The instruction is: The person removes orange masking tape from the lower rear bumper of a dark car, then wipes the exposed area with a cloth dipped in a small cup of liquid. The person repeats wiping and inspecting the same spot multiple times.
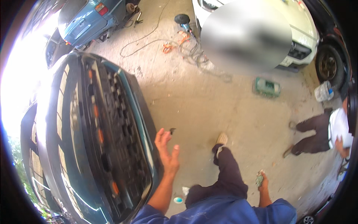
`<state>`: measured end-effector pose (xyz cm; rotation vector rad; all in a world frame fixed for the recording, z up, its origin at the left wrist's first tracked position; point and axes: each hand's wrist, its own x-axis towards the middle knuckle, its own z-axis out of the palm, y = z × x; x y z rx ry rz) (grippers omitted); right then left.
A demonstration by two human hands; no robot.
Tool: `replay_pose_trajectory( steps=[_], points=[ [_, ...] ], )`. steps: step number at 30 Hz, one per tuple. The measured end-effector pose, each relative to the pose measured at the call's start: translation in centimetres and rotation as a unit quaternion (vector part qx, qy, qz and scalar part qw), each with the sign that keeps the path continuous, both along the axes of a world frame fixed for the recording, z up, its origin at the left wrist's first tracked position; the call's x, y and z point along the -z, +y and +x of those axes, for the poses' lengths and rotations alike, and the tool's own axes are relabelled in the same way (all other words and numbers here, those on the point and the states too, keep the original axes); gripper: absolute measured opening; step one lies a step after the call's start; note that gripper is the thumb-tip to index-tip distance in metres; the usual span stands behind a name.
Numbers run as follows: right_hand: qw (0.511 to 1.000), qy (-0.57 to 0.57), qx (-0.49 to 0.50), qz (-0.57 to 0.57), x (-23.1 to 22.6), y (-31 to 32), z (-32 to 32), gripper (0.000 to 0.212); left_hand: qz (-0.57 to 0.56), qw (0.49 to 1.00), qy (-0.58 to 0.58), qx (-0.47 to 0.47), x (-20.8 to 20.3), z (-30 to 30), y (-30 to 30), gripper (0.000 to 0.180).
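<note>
I am looking down over a garage floor, and my left hand (166, 149) is rising beside the dark green car front with its black plastic grille (112, 138), fingers spread loosely apart and palm open. A small black clip-like piece (172, 130) is sitting right at my fingertips; I cannot tell whether I am touching it or whether it is hanging free in the air just off them. My right hand (262, 182) is hanging low by my hip, closing around a crumpled grey-green rag (259, 178).

My leg in dark trousers (225, 168) is stepping forward over the dusty concrete floor (223, 108). Another person in a white shirt and dark trousers (328, 132) is crouching well apart on my right, and a green rectangular box (267, 87) is lying farther ahead, near a tangle of orange and black cables (182, 44).

My worry is that the little black piece is slipping away: with the fingers this open there is nothing pinching it, so it could be dropping onto the floor and bouncing under the car. I am also walking while looking at my hand, and the cables ahead could be catching a foot.
</note>
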<state>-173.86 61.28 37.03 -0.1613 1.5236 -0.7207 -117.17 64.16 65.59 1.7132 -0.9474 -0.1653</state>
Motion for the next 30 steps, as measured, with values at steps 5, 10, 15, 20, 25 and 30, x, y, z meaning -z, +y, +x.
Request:
replay_pose_trajectory(
  steps=[5, 10, 15, 20, 25, 30],
  points=[
    [0.999, 0.003, -0.039, -0.006, -4.7, -12.0, 9.0, 0.033, 0.048, 0.998, 0.004, -0.044, -3.9, 10.3, -11.5, 0.049],
    [0.999, -0.006, -0.044, -0.026, -7.7, -25.5, 21.4, 0.036, 0.079, 0.994, -0.016, -0.073, -1.4, 24.1, -24.0, 0.049],
    [0.997, 0.039, -0.065, -0.022, -4.6, -35.6, 35.0, 0.036, 0.148, 0.981, -0.104, -0.076, 11.5, 47.0, -37.9, 0.049],
    [0.996, 0.073, -0.032, 0.041, -3.1, -42.0, 47.4, 0.039, 0.238, 0.956, -0.161, -0.053, 32.2, 69.7, -57.0, 0.052],
    [0.974, 0.148, -0.04, 0.166, -4.6, -47.6, 62.1, 0.038, 0.318, 0.937, -0.144, -0.026, 53.3, 86.3, -72.0, 0.052],
    [0.948, 0.17, -0.041, 0.264, -6.4, -51.0, 73.4, 0.037, 0.405, 0.895, -0.184, -0.04, 66.2, 95.2, -80.8, 0.053]
  ],
)
